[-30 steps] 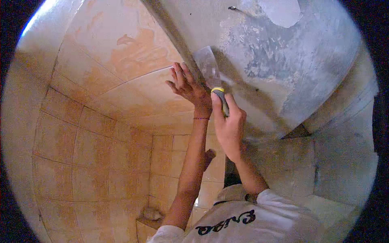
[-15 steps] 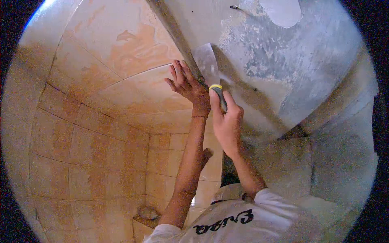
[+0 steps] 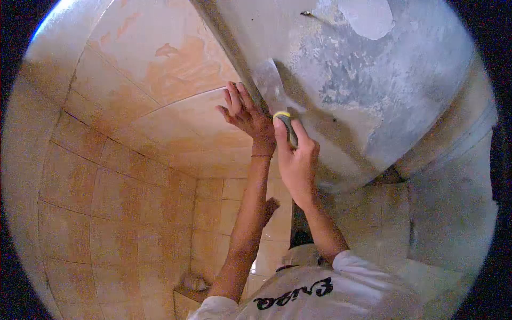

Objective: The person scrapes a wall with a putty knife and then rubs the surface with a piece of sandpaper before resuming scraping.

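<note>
You're in a tiled interior under finishing or repair work — which sort of building, you can't tell from here. Orange-and-cream tiles [image 3: 114,194] with dark joints cover the walls on one side, while the broad grey surface [image 3: 426,80] opposite is blotchy and rough — with a pale patch [image 3: 368,18] and a scraper [image 3: 270,80] against it.

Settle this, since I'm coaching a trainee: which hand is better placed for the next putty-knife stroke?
Likely the right hand: it grips the putty knife, with the blade beside the corner strip. The left hand holds no tool and is spread at the tiled wall.
</note>
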Demonstrator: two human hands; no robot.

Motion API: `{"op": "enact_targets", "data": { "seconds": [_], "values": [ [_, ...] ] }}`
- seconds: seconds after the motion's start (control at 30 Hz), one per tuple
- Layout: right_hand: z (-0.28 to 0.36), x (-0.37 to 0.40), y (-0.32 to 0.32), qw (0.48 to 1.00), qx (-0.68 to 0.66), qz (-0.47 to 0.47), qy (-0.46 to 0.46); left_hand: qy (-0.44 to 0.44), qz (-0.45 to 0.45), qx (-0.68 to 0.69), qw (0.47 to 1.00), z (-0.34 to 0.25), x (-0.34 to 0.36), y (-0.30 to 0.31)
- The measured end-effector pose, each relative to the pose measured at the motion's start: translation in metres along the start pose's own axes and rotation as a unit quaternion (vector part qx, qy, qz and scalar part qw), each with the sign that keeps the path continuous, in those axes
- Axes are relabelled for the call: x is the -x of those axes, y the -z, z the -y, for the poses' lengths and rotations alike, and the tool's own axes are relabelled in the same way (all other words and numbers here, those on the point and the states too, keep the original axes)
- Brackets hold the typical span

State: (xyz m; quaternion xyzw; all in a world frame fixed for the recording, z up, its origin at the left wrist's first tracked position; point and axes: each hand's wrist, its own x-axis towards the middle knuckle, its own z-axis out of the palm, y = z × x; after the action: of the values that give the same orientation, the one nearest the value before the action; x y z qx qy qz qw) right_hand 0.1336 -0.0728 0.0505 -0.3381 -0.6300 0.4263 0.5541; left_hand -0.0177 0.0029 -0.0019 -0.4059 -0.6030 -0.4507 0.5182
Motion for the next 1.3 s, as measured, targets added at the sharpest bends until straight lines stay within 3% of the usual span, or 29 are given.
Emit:
{"op": "enact_targets", "data": {
  "seconds": [0.13,0.37,0.6,0.67,0.8,0.87,0.97,1.03,1.1,1.13,1.3],
  "values": [
    [0.001,0.003,-0.003,1.0,-0.004,-0.006,-0.018,0.005,0.026,0.006,1.0,0.007,0.007,-0.002],
    [0.01,0.004,-0.001,0.998,-0.014,0.006,-0.056,-0.019,-0.011,0.009,1.0,0.006,0.005,-0.002],
    [-0.005,0.006,-0.009,1.0,0.008,-0.026,0.001,-0.017,0.018,-0.003,1.0,0.008,0.009,0.0],
    [0.001,0.005,-0.003,0.998,0.039,0.006,-0.054,-0.005,0.03,-0.012,0.999,0.006,0.007,0.0],
    [-0.001,-0.001,-0.001,1.0,0.02,-0.014,-0.009,0.004,0.043,0.023,0.999,0.0,0.001,0.007],
    [-0.002,-0.007,0.005,0.998,0.037,0.042,-0.035,0.004,0.046,0.023,0.999,0.0,-0.003,0.006],
    [-0.011,-0.007,0.005,0.998,-0.032,-0.003,0.059,-0.029,-0.022,0.031,0.999,-0.003,-0.01,0.0],
    [-0.001,-0.008,0.011,0.995,-0.035,0.036,0.083,0.011,0.029,0.064,0.997,-0.004,-0.005,0.003],
    [-0.003,-0.009,0.009,0.981,0.02,0.04,0.187,-0.008,0.008,0.029,1.0,0.005,-0.008,0.001],
    [-0.001,-0.01,0.01,0.984,0.018,0.071,0.16,-0.039,-0.008,-0.002,0.999,0.008,-0.009,-0.001],
    [-0.002,-0.015,0.009,0.985,0.026,0.086,0.149,-0.007,-0.002,0.049,0.999,-0.003,-0.006,0.005]
  ]
}}
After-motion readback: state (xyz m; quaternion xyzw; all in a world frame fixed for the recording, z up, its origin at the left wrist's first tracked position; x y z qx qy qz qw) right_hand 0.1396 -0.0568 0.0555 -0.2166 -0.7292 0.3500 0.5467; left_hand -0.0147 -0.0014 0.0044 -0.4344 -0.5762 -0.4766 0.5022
